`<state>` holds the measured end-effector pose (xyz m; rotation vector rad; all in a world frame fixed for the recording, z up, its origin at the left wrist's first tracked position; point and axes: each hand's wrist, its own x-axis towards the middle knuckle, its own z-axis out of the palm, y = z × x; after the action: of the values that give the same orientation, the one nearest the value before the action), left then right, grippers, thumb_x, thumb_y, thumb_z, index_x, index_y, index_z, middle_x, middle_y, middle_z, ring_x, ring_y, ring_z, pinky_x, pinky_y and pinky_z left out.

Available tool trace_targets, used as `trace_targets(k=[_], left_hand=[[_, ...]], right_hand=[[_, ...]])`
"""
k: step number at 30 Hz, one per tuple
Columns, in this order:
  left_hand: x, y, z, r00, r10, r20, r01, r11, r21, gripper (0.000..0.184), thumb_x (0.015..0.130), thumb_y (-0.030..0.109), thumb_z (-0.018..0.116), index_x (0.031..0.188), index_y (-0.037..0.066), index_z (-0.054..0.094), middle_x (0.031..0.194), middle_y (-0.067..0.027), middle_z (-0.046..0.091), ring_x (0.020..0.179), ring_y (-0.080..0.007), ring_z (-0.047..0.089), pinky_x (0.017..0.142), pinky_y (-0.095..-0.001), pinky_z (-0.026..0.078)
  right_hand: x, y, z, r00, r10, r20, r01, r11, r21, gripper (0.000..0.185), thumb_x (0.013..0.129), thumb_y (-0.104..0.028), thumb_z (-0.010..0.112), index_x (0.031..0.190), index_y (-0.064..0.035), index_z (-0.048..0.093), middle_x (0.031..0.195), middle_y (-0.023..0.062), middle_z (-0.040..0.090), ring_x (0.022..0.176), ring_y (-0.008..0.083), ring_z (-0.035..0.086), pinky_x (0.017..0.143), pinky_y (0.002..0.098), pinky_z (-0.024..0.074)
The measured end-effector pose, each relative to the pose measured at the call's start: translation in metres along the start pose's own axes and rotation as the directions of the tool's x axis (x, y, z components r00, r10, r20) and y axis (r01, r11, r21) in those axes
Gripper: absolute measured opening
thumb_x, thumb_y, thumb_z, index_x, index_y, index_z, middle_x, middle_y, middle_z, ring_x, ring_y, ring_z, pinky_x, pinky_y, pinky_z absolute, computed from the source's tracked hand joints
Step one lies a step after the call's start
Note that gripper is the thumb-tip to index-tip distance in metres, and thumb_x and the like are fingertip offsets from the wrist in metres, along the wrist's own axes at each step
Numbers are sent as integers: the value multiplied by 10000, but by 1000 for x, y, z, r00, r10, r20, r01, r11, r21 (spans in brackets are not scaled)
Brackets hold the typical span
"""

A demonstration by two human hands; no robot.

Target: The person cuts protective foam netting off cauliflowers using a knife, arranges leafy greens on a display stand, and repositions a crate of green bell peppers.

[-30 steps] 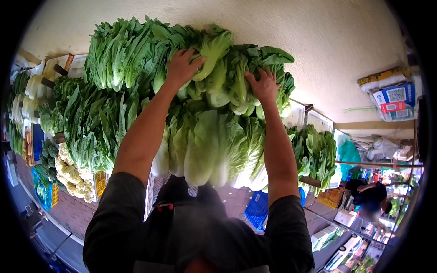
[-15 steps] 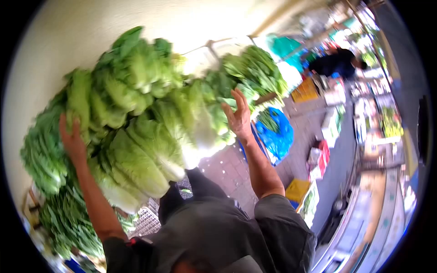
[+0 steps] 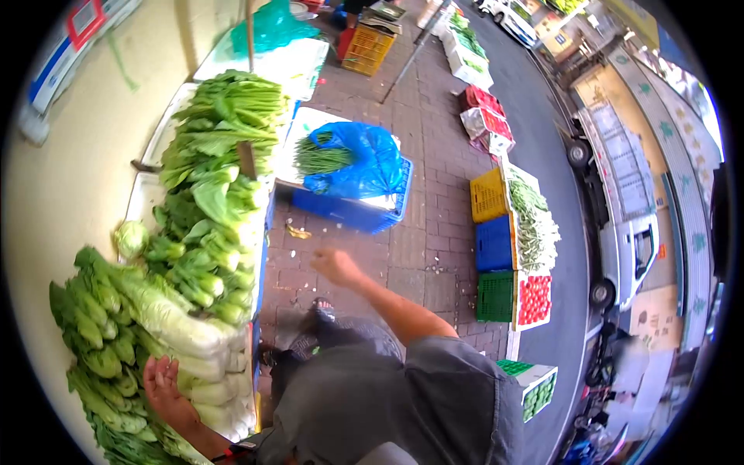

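Note:
My left hand (image 3: 167, 387) is over the heads of napa cabbage (image 3: 205, 349) at the near end of the stall, fingers loosely bent and apart, with nothing in it. Whether it touches the leaves I cannot tell. My right hand (image 3: 337, 267) hangs over the brick pavement, away from the vegetables; it is slightly blurred and its fingers are bunched out of clear sight. Beyond the cabbages lie bok choy (image 3: 205, 287) and long leafy greens (image 3: 229, 116). Dark green leafy heads (image 3: 93, 310) are piled against the wall.
A blue crate (image 3: 341, 213) with a blue plastic bag (image 3: 364, 155) stands ahead on the pavement. Along the road sit crates of long beans (image 3: 535, 232) and tomatoes (image 3: 535, 298). A metal pole (image 3: 415, 54) rises ahead. A white truck (image 3: 628, 240) is on the road.
My view has swung along the stall toward the street. My right hand has left the greens and is now over the pavement. My left hand remains over the vegetables.

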<state>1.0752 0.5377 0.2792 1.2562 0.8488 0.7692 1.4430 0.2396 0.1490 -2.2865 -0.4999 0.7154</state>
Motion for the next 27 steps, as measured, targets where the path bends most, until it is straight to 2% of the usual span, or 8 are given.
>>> trace_targets(k=[1,3,9,12,14,18,23,27], left_hand=[[3,-2,41,999,1,35,-2,1000,6,409,991,153,546,1334,-62,485,1226,-212,572,1129,-286,584,1006,-411,494],[5,-1,127,983,-83,165,72,995,71,396,979,133,559,1322,-58,502,1191,-205,594,1091,-269,598,986,-397,501],[17,-48,278,687,-312,657,143,944,298,418,947,104,629,1331,-23,521,1138,-129,649,1026,-179,608,933,-306,478],[29,-76,328,544,-379,749,81,912,402,465,943,127,656,1358,-18,503,1175,-131,635,1052,-159,590,935,-283,456],[39,-94,357,461,-413,785,30,892,451,476,943,131,659,1366,-18,497,1194,-137,627,1071,-158,581,941,-283,453],[49,-126,430,250,-529,811,62,845,531,488,943,153,674,1357,-33,493,1206,-151,611,1072,-171,573,894,-276,482],[46,-173,520,-6,-547,837,-288,802,523,463,925,190,692,1291,-53,546,1118,-137,655,1010,-155,609,885,-284,486],[34,-211,573,68,-554,830,-325,774,543,467,930,265,686,1283,-18,569,1016,-50,665,780,-87,603,684,-229,484]], right_hand=[[2,33,-2,989,-143,47,145,988,-49,479,907,-383,642,1206,-9,642,1126,227,686,1051,389,659,899,440,518],[-7,71,-16,970,-63,234,95,987,-129,474,909,-405,623,1196,-28,646,1149,216,682,1063,393,647,910,440,509],[-65,214,-54,974,219,-54,-223,972,-72,421,885,-420,635,1129,-80,671,1097,225,687,1060,393,644,872,474,527],[-89,287,-60,981,189,-30,-190,945,-266,444,879,-416,644,1159,-74,677,1104,215,689,1072,382,644,882,465,527],[-118,265,-88,843,520,-139,-517,854,55,435,889,-383,638,1176,-58,678,1103,205,692,1058,386,649,890,461,527],[-168,277,-68,695,610,-380,-493,790,365,412,900,-344,623,1148,-19,678,1085,215,694,1040,390,654,882,455,527],[-254,260,-23,503,769,-393,-484,628,609,370,877,-341,609,1041,-23,707,1009,232,696,986,401,655,868,460,506],[-300,260,39,430,881,-199,-576,437,691,438,899,-413,585,1045,-20,710,1019,229,697,1004,381,658,885,456,498]])
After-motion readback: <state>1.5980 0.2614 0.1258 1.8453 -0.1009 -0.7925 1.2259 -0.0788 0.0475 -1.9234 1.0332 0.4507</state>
